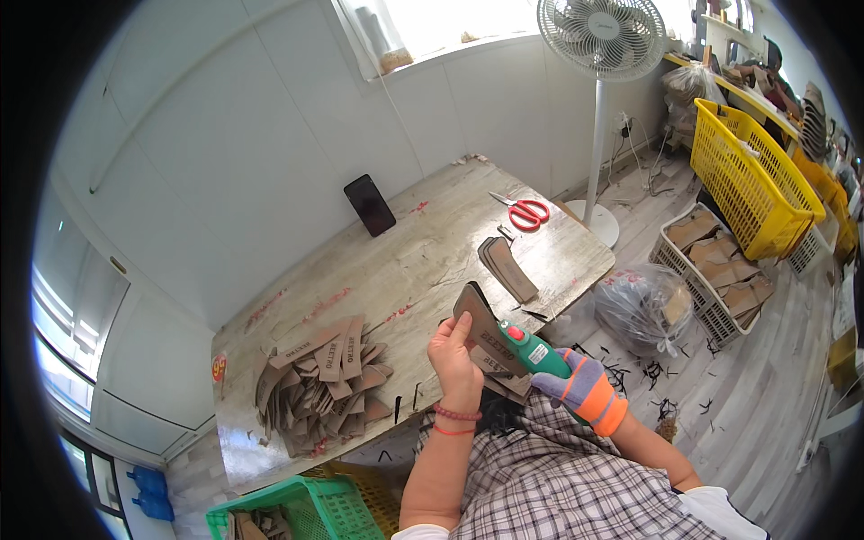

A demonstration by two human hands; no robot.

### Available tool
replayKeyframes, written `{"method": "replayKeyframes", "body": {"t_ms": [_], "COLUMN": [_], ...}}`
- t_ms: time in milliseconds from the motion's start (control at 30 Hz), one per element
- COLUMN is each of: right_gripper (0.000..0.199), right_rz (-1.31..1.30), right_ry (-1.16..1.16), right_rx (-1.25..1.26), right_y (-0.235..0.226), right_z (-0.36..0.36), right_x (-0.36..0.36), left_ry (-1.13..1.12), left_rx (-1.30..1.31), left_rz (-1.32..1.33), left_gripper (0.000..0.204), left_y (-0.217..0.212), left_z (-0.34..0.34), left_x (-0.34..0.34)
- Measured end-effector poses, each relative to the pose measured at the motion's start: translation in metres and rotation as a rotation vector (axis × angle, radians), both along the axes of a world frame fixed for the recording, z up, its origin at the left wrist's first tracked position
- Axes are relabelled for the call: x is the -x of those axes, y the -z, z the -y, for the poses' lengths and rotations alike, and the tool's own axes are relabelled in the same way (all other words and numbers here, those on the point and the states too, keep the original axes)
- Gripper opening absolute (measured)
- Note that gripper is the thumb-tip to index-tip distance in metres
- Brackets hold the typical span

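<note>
My bare left hand [454, 364] pinches a brown curved strip [480, 326] with a dark edge, held up near the front edge of the table. My right hand [587, 393], in a grey and orange work glove, grips a green handheld power tool [543, 356] with a red button. The tool's front end is against or just beside the strip; its tip is hidden. More brown pieces [506, 383] show below the strip, over my lap. A short stack of brown strips [508, 270] lies farther back on the table, and a large loose pile [324, 378] sits at the left.
Red-handled scissors [528, 214] and a black phone [369, 205] lie on the worn table [432, 243]. A green crate [310, 499] stands below its front left. On the right are a fan [601, 36], a plastic bag [643, 306], a filled white crate [666, 254] and a yellow basket [760, 193]. Black scraps litter the floor.
</note>
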State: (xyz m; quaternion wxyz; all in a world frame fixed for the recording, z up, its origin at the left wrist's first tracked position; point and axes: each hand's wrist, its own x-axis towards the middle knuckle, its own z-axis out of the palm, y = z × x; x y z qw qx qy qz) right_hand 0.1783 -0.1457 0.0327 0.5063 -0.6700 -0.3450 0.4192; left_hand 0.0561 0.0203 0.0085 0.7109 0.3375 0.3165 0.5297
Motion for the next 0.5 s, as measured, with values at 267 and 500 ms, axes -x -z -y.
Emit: {"method": "replayKeyframes", "body": {"t_ms": [267,500], "right_gripper": [0.051,0.043], "right_rz": [-0.148,-0.104], "right_ry": [0.067,0.058], "right_rx": [-0.046,-0.062], "right_y": [0.004,-0.006], "right_z": [0.000,0.001], "right_x": [0.000,-0.003], "left_ry": [0.078,0.098], "left_rx": [0.011,-0.041], "left_rz": [-0.007,-0.077], "left_gripper": [0.009,0.005], "left_y": [0.011,0.012], "left_z": [0.013,0.030], "left_x": [-0.005,-0.004]}}
